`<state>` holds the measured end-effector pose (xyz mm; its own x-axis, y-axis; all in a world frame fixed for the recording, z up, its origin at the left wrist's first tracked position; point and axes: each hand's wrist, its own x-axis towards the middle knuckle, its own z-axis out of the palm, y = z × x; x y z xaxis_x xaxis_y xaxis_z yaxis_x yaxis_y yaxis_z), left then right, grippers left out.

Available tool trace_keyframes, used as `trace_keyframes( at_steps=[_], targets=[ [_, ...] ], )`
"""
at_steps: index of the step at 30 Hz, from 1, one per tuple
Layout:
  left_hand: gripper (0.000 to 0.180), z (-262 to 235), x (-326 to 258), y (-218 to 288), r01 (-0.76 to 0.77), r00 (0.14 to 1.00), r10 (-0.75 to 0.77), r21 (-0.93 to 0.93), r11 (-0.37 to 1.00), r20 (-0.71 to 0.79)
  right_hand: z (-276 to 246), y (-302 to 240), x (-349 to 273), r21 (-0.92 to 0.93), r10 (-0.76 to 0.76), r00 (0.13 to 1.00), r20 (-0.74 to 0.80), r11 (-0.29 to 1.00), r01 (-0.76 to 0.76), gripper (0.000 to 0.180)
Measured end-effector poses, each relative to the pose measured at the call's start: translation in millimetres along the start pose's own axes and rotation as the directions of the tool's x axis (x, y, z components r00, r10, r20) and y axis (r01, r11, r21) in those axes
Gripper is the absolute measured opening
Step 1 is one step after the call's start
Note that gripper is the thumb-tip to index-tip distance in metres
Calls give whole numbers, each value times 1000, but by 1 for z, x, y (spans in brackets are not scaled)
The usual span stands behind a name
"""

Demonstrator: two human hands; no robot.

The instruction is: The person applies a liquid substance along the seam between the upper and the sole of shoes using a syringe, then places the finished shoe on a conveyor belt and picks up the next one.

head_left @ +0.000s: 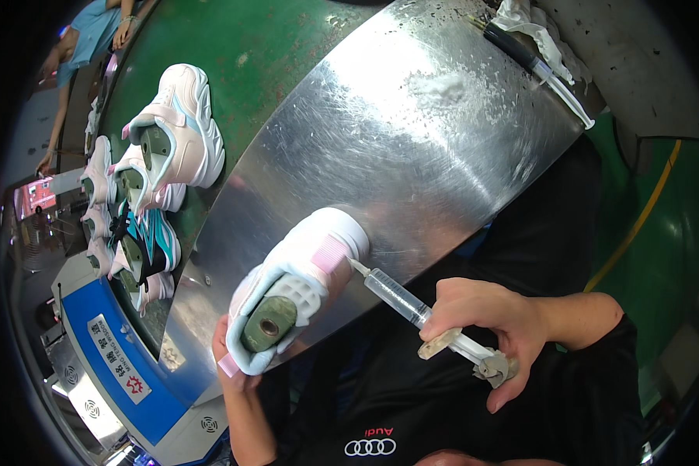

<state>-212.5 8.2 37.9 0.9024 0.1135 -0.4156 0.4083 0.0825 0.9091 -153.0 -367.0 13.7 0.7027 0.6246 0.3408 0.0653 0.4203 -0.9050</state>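
Holding a shoe [303,287] from below with the left hand [237,373], fingers wrapped under the heel, low in the middle of the frame. Gripping a syringe [400,299] tight in the right hand [493,326], lower right, thumb end by the plunger, thin tip touching the pink tab on the shoe's side. Resting toe-up against a big metal plate [412,147], shiny, scratched and curved. Pink and white shoe, soft and puffy, with a green last [268,325] plugged inside. Clear plastic tube on the syringe, crusty with dried glue near the back.

Lying at the upper right edge of the plate, a second syringe [536,66], dark, beside a white rag [532,23]. Standing at the upper left on a green belt [279,54], more shoes [175,132] in a row, some half hidden behind each other. Sitting at the lower left, a blue and grey machine [124,357], cut off by the dark rim. Hard to make out at the far upper left, another person [89,39] in blue. Mostly hidden under the shoe, the left hand's palm.
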Motion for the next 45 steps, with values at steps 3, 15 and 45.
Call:
trace_keyframes(
  at_steps=[3, 15, 45],
  targets=[
    [39, 4, -19, -3, 161, 955, -209, -222, 962, -211, 4, 1, 0, -30, -1, 1000, -5, 1000, 1, 80],
    [76, 60, -69, -32, 240, 971, -224, -377, 894, 86, 11, 1, 0, -30, 43, 997, -61, 999, -45, 81],
    [77, 73, -65, -74, 559, 812, -234, -596, 577, 535, 35, -19, 14, 76, 38, 995, -90, 997, -31, 88]
  ],
)
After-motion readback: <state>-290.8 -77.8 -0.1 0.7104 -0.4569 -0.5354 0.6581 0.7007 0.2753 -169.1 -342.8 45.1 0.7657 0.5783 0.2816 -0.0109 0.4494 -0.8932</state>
